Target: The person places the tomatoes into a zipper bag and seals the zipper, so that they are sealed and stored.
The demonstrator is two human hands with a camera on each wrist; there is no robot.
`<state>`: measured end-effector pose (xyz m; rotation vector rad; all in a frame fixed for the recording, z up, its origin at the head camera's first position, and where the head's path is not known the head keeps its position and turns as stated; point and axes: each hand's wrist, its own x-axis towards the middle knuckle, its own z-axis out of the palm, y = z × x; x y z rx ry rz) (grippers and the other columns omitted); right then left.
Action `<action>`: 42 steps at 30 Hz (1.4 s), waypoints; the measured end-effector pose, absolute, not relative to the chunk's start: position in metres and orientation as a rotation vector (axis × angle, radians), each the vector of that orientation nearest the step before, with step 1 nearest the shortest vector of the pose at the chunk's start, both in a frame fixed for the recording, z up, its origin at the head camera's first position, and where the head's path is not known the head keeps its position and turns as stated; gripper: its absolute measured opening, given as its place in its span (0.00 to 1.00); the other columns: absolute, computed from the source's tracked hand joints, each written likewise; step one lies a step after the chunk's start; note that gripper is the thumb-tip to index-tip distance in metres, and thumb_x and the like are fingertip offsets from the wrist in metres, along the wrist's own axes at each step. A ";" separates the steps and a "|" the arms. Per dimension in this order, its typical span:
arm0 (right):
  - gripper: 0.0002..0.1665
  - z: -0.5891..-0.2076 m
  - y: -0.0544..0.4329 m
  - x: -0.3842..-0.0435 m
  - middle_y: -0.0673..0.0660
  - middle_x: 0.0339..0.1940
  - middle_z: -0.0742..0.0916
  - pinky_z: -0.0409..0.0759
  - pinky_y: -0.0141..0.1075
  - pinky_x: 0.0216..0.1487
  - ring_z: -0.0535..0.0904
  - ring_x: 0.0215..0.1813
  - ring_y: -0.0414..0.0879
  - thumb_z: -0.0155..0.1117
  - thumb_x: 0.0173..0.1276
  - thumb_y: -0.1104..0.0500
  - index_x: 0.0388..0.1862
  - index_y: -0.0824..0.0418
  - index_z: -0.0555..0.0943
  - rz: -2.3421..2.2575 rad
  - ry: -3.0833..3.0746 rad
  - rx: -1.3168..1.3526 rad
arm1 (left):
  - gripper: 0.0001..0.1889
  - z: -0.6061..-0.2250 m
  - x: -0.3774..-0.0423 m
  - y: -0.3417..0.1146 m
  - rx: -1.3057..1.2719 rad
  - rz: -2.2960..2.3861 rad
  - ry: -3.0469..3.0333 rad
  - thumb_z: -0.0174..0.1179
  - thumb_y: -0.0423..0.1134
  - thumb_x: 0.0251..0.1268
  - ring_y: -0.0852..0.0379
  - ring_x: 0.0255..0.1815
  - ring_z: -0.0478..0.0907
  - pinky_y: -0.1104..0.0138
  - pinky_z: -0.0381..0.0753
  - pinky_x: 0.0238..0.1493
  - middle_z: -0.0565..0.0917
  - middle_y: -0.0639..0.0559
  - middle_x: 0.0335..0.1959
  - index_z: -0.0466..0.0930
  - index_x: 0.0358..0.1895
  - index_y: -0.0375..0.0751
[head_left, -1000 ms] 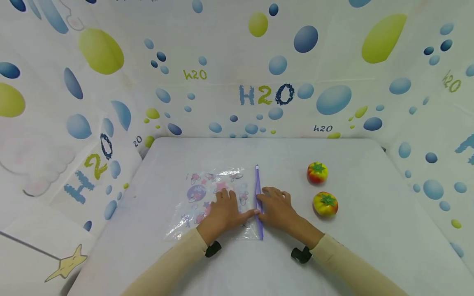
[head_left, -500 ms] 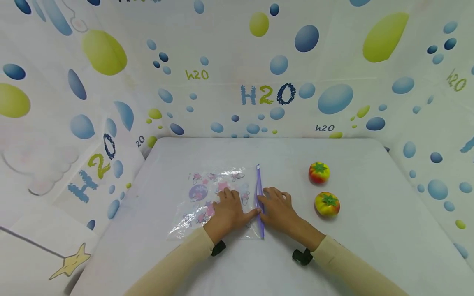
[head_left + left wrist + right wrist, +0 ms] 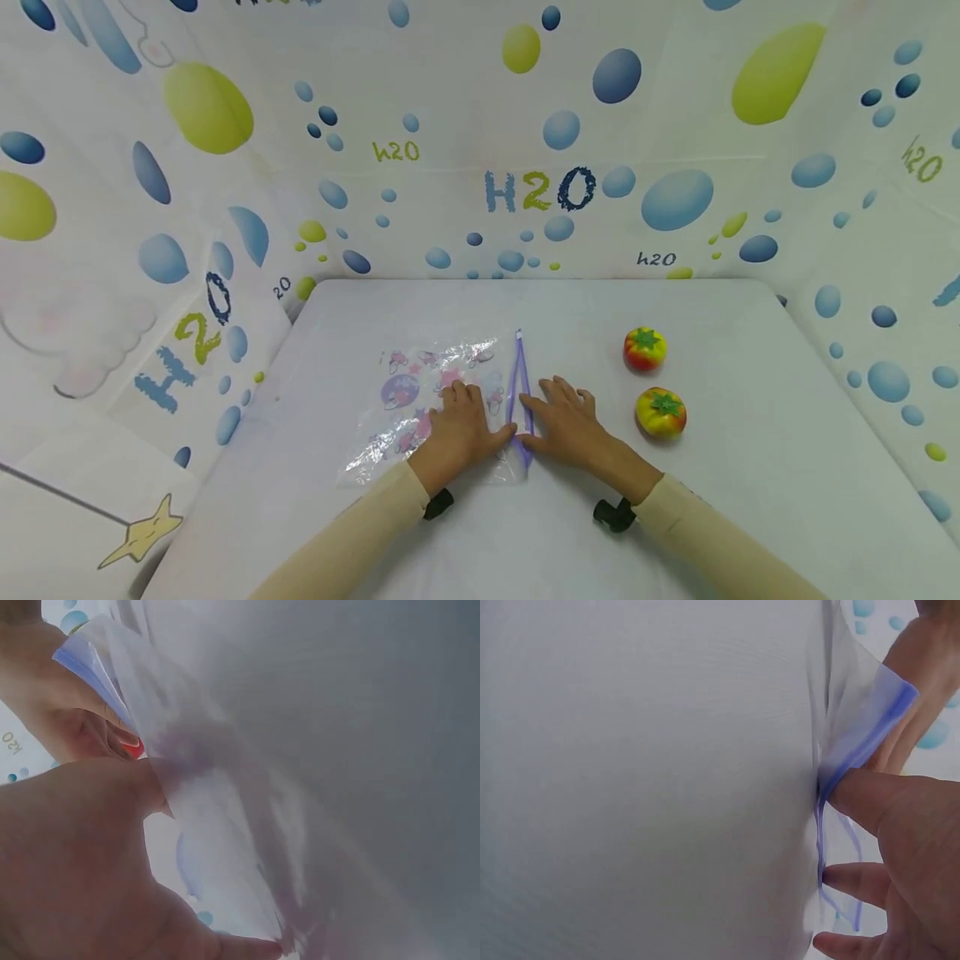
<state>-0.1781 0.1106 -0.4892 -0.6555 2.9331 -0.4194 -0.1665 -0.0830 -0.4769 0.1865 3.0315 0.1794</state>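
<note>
A clear zip bag [image 3: 401, 392] with pink and purple prints lies flat on the table. Its purple zip strip [image 3: 885, 724] is at the right end, where the two sides stand apart in a narrow gap. My left hand [image 3: 461, 429] rests on the bag with fingers spread, its thumb at the near side of the strip. My right hand [image 3: 566, 421] touches the other side of the strip, fingers spread and loosely bent. In the right wrist view the right thumb [image 3: 862, 796] presses against the purple edge.
Two red-and-yellow fruits with green leafy tops, one farther back [image 3: 645, 349] and one nearer [image 3: 661, 413], sit right of my right hand. The white table [image 3: 735, 500] ends at a patterned cloth backdrop [image 3: 420, 200] behind and at both sides.
The two sides of the purple strip have come apart into a narrow gap. My left thumb has shifted slightly left and my right hand slightly right. The fruits stay put.
</note>
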 end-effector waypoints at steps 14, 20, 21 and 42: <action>0.42 -0.482 0.113 -0.181 0.68 0.82 0.68 0.55 0.74 0.75 0.56 0.84 0.70 0.73 0.68 0.36 0.78 0.47 0.75 -0.416 2.876 -0.607 | 0.46 -0.478 -0.163 -0.101 0.282 0.329 3.043 0.66 0.59 0.66 0.33 0.63 0.74 0.44 0.83 0.59 0.73 0.27 0.63 0.65 0.69 0.18; 0.43 -0.481 0.113 -0.182 0.68 0.82 0.67 0.54 0.74 0.75 0.55 0.84 0.70 0.73 0.68 0.36 0.78 0.47 0.75 -0.404 2.878 -0.593 | 0.48 -0.478 -0.159 -0.109 0.311 0.397 3.048 0.65 0.58 0.68 0.27 0.72 0.68 0.43 0.78 0.67 0.67 0.22 0.73 0.62 0.72 0.15; 0.43 -0.482 0.113 -0.182 0.68 0.83 0.67 0.54 0.74 0.75 0.55 0.84 0.70 0.73 0.68 0.36 0.78 0.47 0.75 -0.402 2.875 -0.590 | 0.48 -0.478 -0.158 -0.110 0.313 0.396 3.051 0.65 0.58 0.68 0.27 0.73 0.68 0.44 0.78 0.67 0.67 0.22 0.73 0.62 0.72 0.15; 0.44 -0.482 0.114 -0.181 0.69 0.84 0.64 0.52 0.74 0.76 0.53 0.85 0.69 0.71 0.69 0.34 0.80 0.46 0.73 -0.388 2.861 -0.567 | 0.49 -0.481 -0.145 -0.124 0.258 0.193 3.105 0.62 0.66 0.69 0.34 0.69 0.69 0.44 0.80 0.62 0.70 0.29 0.71 0.66 0.72 0.21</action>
